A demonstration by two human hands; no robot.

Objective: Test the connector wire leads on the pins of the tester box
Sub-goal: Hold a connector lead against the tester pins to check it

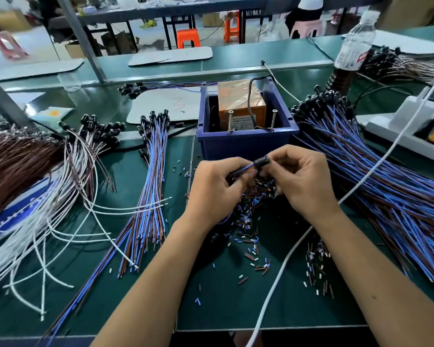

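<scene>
A blue bin (246, 144) holds an orange tester box (239, 102) with two upright screw pins, left pin (229, 121) and right pin (273, 120). Just in front of the bin, both hands hold one connector wire. My right hand (303, 181) pinches its black connector head (262, 161). My left hand (216, 186) grips the blue and brown leads (243, 169) just behind the head. The lead ends are hidden under my hands. The wire is a short way below the pins and does not touch them.
A large fan of blue-brown connector wires (376, 176) lies at right, a smaller bundle (150, 186) at left, with white and brown wires (60, 191) further left. Cut insulation bits (251, 234) litter the green mat. A white cable (311, 229), power strip (406, 128) and bottle (353, 48) sit at right.
</scene>
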